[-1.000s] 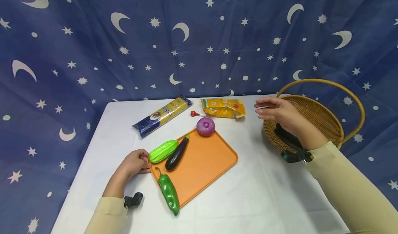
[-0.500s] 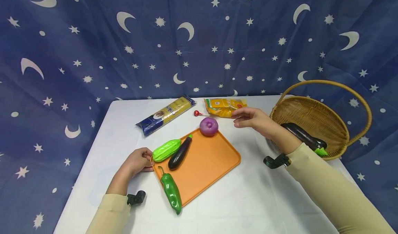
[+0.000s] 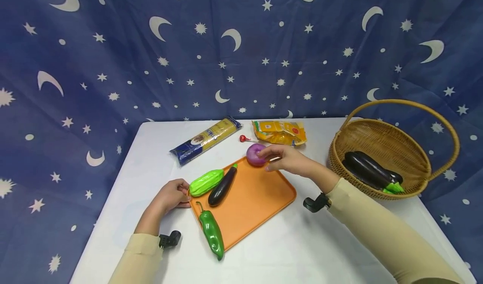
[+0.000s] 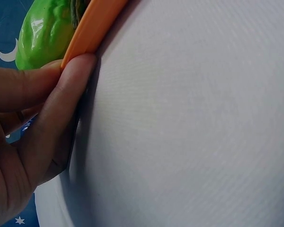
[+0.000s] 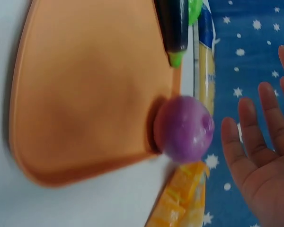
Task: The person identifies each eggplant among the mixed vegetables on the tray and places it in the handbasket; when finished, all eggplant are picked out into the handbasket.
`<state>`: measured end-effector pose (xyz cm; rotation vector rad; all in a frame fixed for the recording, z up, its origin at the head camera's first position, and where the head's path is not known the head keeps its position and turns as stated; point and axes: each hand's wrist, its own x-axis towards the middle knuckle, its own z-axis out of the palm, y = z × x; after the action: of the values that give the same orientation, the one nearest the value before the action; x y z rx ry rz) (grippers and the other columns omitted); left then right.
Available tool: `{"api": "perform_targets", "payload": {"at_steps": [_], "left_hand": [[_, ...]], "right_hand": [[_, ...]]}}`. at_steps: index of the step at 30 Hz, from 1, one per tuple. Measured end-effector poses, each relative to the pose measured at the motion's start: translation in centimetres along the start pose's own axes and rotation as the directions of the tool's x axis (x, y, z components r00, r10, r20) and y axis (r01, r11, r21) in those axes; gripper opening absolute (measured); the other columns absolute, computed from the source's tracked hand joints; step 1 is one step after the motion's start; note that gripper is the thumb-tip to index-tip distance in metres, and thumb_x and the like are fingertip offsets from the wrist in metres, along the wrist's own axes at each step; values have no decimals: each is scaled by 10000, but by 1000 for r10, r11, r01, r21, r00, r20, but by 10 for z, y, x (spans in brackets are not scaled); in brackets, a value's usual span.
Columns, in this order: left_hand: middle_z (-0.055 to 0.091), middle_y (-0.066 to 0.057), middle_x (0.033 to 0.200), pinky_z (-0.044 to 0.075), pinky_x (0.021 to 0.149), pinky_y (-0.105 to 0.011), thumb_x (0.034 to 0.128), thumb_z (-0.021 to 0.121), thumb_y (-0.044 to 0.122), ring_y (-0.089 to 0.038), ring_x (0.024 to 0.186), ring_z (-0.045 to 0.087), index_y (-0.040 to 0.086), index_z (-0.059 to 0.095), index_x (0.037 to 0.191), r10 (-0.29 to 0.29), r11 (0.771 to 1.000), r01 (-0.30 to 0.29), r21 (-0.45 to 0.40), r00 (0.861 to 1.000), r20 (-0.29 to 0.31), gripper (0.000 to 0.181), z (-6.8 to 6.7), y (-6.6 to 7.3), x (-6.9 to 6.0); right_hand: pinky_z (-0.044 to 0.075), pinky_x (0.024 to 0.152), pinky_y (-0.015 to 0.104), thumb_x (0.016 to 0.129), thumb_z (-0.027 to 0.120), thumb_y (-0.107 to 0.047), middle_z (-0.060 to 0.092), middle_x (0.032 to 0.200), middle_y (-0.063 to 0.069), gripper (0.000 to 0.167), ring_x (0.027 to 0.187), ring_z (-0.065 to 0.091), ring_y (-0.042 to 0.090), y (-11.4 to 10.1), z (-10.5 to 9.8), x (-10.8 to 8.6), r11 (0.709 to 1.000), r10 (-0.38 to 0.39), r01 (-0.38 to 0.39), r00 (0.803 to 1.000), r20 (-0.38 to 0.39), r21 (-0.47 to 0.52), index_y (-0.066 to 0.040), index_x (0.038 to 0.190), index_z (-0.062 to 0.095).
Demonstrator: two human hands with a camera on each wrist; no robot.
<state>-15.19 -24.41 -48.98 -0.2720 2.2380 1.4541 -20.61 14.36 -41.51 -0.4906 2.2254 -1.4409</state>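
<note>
My left hand [image 3: 171, 196] pinches the left corner of an orange tray [image 3: 254, 202]; the left wrist view shows thumb and finger gripping its rim [image 4: 92, 28]. My right hand [image 3: 289, 161] is at a purple onion [image 3: 255, 154] on the tray's far corner, its fingers spread and holding nothing in the right wrist view. There, a gap shows between fingers and onion [image 5: 184, 128]. A light green bitter melon [image 3: 206, 183] and a dark eggplant [image 3: 223, 186] lie on the tray's left part. A green pepper [image 3: 212, 233] lies along the near left edge, its tip overhanging.
Behind the tray lie a blue and gold pasta packet [image 3: 206, 140], a red lollipop [image 3: 243, 138] and an orange bag [image 3: 281, 133]. At the right stands a wicker basket [image 3: 381, 135] with a tall handle, dark eggplants [image 3: 371, 170] inside. A starry curtain [image 3: 241, 57] hangs behind.
My right hand has moved left from beside the basket to the onion, uncovering the eggplants in the basket. My left hand has stayed on the tray corner. The head view has shifted slightly.
</note>
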Motion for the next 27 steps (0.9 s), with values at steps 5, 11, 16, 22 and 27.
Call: {"api": "perform_targets", "payload": {"at_steps": [5,11,16,22,27], "left_hand": [[509,-158,955,650,669,-332,843,649,-169,-207,711,660,-77,558,1163,-8,1000,8,-20,1000,2,345,-1,0,1],[519,-154,941,652,674,-343,838,656,-174,-206,696,663,-85,562,1155,-1,1000,1,-28,1000,-9,343,-2,0,-2],[518,-155,932,652,666,-347,835,653,-182,-198,683,663,-90,563,1146,5,999,-5,-35,1000,-20,337,-1,-1,-2],[518,-146,926,651,652,-338,838,648,-182,-196,673,661,-80,571,1142,2,999,-2,-40,1000,-19,329,2,-1,-1],[515,-143,915,649,650,-338,845,644,-174,-207,674,660,-72,575,1136,-6,1000,6,-23,1000,-23,316,2,1,-2]], "right_hand": [[497,1083,431,853,774,-14,624,1324,123,454,1258,548,335,-5,19,11,999,6,-4,999,32,-46,-35,1289,649],[484,1092,464,844,783,-2,680,1217,26,407,1239,578,306,-9,42,21,989,-48,59,995,82,-139,-107,1226,691],[450,1107,532,845,794,-44,679,1231,29,417,1222,562,283,-10,56,29,962,-120,146,985,124,-231,-84,1245,684],[424,1138,455,835,800,-52,664,1268,-27,439,1269,542,217,-12,70,36,930,-176,224,968,182,-293,-98,1258,692],[406,1153,394,838,806,-68,640,1305,-34,441,1288,527,192,-16,81,44,885,-192,271,953,234,-378,-122,1261,693]]}}
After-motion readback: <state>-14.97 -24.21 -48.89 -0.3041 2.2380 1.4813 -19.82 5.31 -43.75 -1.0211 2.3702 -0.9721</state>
